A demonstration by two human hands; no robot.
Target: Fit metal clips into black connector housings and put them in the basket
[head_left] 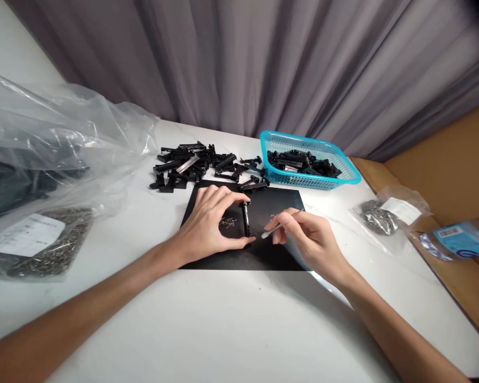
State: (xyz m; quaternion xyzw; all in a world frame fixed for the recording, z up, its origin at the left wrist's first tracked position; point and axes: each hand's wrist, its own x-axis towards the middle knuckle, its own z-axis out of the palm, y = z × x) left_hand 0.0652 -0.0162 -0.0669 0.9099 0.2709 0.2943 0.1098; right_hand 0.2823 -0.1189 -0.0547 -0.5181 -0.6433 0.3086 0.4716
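Note:
My left hand (207, 223) grips a narrow black plastic part (246, 219) lengthwise, thumb at its near end and index finger at its far end. The part stands over a black mat (239, 260). In my right hand (307, 234) is a slim silver metal tool (272, 231), its rounded end pointing at the part and a small gap away from it. Its exact kind I cannot make out. Small thin metal pieces (228, 222) lie scattered on the mat behind my left fingers. More metal pieces (272, 217) show beside my right fingertips, partly hidden by them.
Behind the mat lies a loose pile of black plastic parts (183, 165). A blue perforated basket (311, 182) holds more of them. Clear bags stand at left, one with small metal pieces (59, 255). At right are another bag of metal pieces (379, 217) and a blue-labelled plastic package (463, 239).

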